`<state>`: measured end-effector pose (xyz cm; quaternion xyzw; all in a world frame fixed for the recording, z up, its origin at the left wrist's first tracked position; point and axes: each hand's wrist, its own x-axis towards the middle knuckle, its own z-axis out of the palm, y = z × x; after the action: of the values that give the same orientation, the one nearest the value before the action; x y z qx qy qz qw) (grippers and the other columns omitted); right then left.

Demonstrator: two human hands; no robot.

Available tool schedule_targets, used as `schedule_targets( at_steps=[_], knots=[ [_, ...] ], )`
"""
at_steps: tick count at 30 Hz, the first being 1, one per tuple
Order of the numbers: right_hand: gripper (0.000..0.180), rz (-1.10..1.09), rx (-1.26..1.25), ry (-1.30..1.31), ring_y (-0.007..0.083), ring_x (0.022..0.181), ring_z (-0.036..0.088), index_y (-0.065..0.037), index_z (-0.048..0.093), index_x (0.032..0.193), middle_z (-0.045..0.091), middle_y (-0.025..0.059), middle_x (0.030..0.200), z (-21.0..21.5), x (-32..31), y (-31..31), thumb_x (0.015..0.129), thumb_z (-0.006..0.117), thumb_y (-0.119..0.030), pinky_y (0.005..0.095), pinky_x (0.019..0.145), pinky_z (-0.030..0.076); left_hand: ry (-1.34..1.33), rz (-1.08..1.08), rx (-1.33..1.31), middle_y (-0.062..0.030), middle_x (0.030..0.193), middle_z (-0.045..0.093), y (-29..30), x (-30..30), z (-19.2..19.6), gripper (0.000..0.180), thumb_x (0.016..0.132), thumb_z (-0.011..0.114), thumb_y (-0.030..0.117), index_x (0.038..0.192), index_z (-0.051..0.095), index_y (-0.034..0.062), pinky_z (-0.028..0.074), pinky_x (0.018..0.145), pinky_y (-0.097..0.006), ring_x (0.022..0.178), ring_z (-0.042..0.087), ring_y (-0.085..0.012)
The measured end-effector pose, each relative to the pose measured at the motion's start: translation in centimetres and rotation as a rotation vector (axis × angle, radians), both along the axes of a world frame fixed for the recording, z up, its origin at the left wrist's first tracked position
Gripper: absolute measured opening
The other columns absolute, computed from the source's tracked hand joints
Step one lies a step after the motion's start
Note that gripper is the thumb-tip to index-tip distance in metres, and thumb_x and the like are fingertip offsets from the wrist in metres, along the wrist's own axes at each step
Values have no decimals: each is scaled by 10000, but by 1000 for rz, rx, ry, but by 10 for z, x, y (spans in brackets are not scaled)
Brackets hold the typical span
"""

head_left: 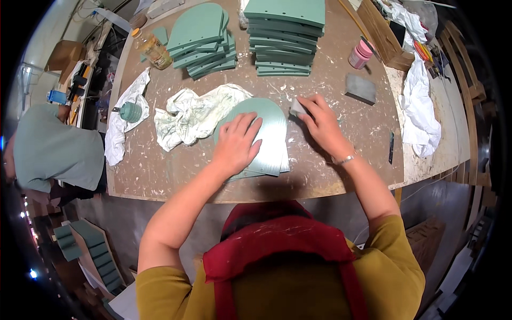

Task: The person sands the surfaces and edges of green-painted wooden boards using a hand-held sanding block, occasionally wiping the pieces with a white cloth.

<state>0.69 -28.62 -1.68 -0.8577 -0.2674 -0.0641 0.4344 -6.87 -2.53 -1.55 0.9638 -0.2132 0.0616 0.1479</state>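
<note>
A green panel with one rounded end [271,140] lies near the table's front edge, with another panel's edges showing under it. My left hand [238,140] rests flat on its left part, fingers stretched out. Just right of the panel, my right hand [321,125] pinches a small pale grey pad [297,108] between thumb and fingers, apart from the panel. Its exact kind I cannot make out. A crumpled white cloth with green stains [192,114] touches the panel's left side. To the right lies a dark grey block [360,89].
Two stacks of green panels, left [200,32] and right [286,37], stand at the back. Around them are a yellowish jar [152,49] and a pink bottle [360,54]. A green bottle [130,112] lies on white cloth at left. Beyond the table's left edge is another person [58,146].
</note>
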Motion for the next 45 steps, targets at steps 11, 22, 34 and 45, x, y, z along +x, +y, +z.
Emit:
schedule_targets(
  at_steps=[11,22,34,45],
  knots=[
    [353,-98,-53,120,381,963,600,43,644,1174,568,182,1037,13,1,16,855,708,-94,433,841,494,6,5,-6,-114,1436,478,-1,2,5,534,888,641,249,1377,527,66,341,1044,-467,1355,428,-302],
    [323,-111,-91,165,397,984,603,48,656,1100,566,197,1048,17,5,39,855,707,-155,436,869,498,-16,-9,-11,-107,1431,491,1,0,1,529,892,637,256,1373,533,64,356,1025,-456,1338,445,-292],
    [288,-18,-276,149,397,1018,599,40,680,1053,567,202,1055,37,40,70,855,690,-168,444,912,484,-35,6,-49,-104,1418,493,2,0,-5,513,891,641,259,1355,547,63,359,1026,-449,1337,441,-285],
    [343,-2,-329,221,397,1012,604,52,685,1092,585,205,1044,36,49,69,840,694,-180,445,912,486,-46,-1,-79,-110,1417,491,1,0,-6,523,887,645,242,1359,537,46,346,1035,-451,1348,429,-291]
  ],
)
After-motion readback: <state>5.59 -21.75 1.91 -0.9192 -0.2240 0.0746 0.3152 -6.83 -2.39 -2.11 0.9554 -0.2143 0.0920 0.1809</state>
